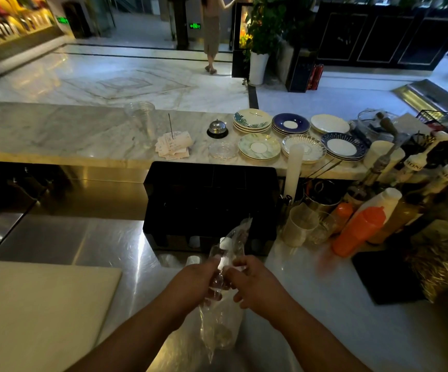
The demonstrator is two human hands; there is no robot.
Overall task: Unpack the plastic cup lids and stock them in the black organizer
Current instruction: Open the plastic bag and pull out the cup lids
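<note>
the plastic bag of lids (pixel 221 315) is held up over the steel counter (pixel 88 242), just in front of the black organizer (pixel 209 194). it is a clear sleeve, crumpled, with its top end (pixel 237 237) sticking up against the organizer's front and its lower part hanging down between the two forearms. the lids inside are see-through and hard to count.

the left hand (pixel 190 280) has its grip clenched on the bag from the left, fingers pinching the plastic near the top. the right hand (pixel 257 283) has its grip grasping the same bag from the right, thumb and fingers curled onto the film. the two hands are almost touching.

a pale cutting board (pixel 37 312) lies on the counter to the left. to the right of the organizer stand clear cups (pixel 300 224) and an orange squeeze bottle (pixel 357 232). behind it, on the marble counter (pixel 56 130), sit stacks of saucers (pixel 298 135), a service bell (pixel 217 128) and a spike of receipts (pixel 174 145).
</note>
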